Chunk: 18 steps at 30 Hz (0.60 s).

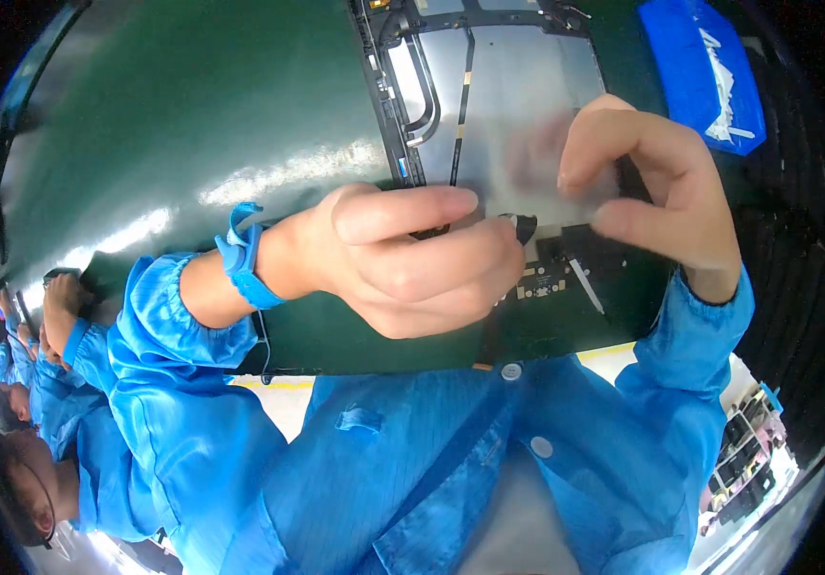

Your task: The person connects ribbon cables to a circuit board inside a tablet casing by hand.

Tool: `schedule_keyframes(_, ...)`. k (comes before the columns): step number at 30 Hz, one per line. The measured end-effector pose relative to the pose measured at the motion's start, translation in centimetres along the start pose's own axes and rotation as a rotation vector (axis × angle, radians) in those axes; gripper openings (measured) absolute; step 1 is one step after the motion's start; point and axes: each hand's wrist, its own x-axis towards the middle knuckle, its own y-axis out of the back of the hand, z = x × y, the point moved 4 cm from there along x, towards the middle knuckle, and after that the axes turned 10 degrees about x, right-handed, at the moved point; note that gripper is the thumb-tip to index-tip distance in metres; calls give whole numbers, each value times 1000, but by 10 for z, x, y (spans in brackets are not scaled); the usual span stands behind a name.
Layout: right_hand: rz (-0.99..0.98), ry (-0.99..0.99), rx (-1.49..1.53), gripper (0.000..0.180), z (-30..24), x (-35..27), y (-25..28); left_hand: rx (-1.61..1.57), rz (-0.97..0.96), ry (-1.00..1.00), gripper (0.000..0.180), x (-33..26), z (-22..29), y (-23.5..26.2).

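A flat silver metal panel (pixel 494 91) with a black frame, possibly a device's housing, lies in front of me. A thin black strip cable (pixel 463 105) with tan patches runs along it. Over the panel's near end, my left hand (pixel 417 259) is closed, its fingers curled. A small black piece (pixel 526 227) shows at its fingertips; its kind cannot be made out. My right hand (pixel 666 177) hovers over the panel's right side, thumb and forefinger apart in a curve, with nothing visible between them. Below it lie black parts and a thin white strip (pixel 587 286).
A blue tray (pixel 664 57) holding white strips stands at the far right. The green work mat (pixel 192 115) reaches left. A blue wrist strap (pixel 245 259) with a cord is on my left wrist. Co-workers in blue (pixel 53 412) sit at the left.
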Motion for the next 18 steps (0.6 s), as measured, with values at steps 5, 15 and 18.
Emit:
schedule_keyframes(5, -2, 236, -537, 23, -3, 3, -22, 21, 43, 3, 11, 0, 7, -3)
schedule_keyframes(15, 761, 425, -801, 4, -17, -19, 30, -79, 298, -36, 15, 4, 5, 5)
schedule_keyframes(18, 1072, 517, -686, 15, -30, -43, 67, -230, -55, 330, 20, 6, -21, -2)
